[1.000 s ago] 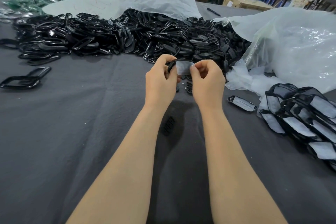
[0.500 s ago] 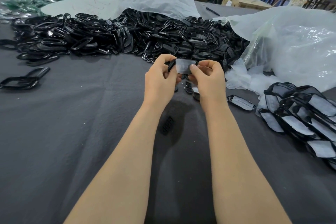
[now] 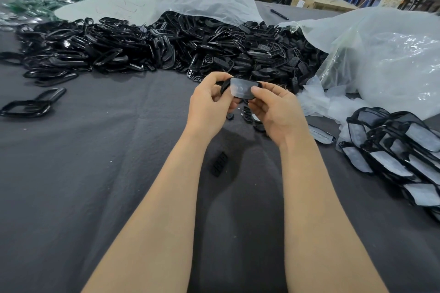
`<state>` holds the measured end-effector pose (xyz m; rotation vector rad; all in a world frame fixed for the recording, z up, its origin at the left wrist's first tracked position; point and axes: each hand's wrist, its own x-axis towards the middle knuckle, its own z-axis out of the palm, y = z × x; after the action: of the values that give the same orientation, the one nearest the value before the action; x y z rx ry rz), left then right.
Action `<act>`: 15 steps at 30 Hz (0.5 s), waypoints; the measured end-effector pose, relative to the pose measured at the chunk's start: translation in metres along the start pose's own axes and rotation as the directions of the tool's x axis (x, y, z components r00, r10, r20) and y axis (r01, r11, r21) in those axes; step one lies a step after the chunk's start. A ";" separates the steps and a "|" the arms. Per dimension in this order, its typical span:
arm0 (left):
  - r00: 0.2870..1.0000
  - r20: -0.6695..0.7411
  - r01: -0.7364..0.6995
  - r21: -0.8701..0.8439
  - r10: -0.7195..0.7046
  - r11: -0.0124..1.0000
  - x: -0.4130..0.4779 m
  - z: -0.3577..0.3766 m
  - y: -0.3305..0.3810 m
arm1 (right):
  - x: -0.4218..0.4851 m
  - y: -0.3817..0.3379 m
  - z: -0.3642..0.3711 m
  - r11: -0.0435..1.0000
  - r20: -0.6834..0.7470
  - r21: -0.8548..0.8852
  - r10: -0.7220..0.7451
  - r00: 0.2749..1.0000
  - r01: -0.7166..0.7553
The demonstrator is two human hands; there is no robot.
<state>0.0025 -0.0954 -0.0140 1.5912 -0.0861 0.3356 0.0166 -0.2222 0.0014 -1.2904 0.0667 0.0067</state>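
Both arms reach straight out, side by side. The left hand (image 3: pixel 210 102) curls its fingers round the left end of a small black frame (image 3: pixel 240 88) with a pale sheet on it. The right hand (image 3: pixel 278 114) pinches the right end, thumb on the sheet. The frame sits between the two hands, above the grey desk (image 3: pixel 95 173). Past the hands lies a big pile of black parts (image 3: pixel 166 47). Right of the right hand is a stack of finished frames (image 3: pixel 395 150) and a clear bag (image 3: pixel 385 54).

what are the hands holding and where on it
A black frame with a pale insert: the left hand grips its left end, the right hand pinches its right end.
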 end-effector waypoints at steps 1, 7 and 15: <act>1.000 0.005 0.008 -0.010 -0.008 1.000 0.000 0.000 0.000 | 0.000 0.000 -0.001 0.999 0.000 0.029 0.021 1.000 -0.021; 0.999 0.016 0.031 0.028 -0.031 0.999 0.000 0.001 -0.001 | 0.003 0.003 -0.002 0.990 -0.043 -0.142 -0.029 0.999 0.023; 0.999 -0.019 0.047 0.052 -0.046 0.998 0.002 0.000 -0.004 | 0.003 0.007 0.001 0.950 -0.086 -0.296 -0.134 0.987 0.103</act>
<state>0.0059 -0.0951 -0.0168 1.6394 -0.0265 0.3177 0.0197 -0.2193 -0.0056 -1.5882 0.0808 -0.1606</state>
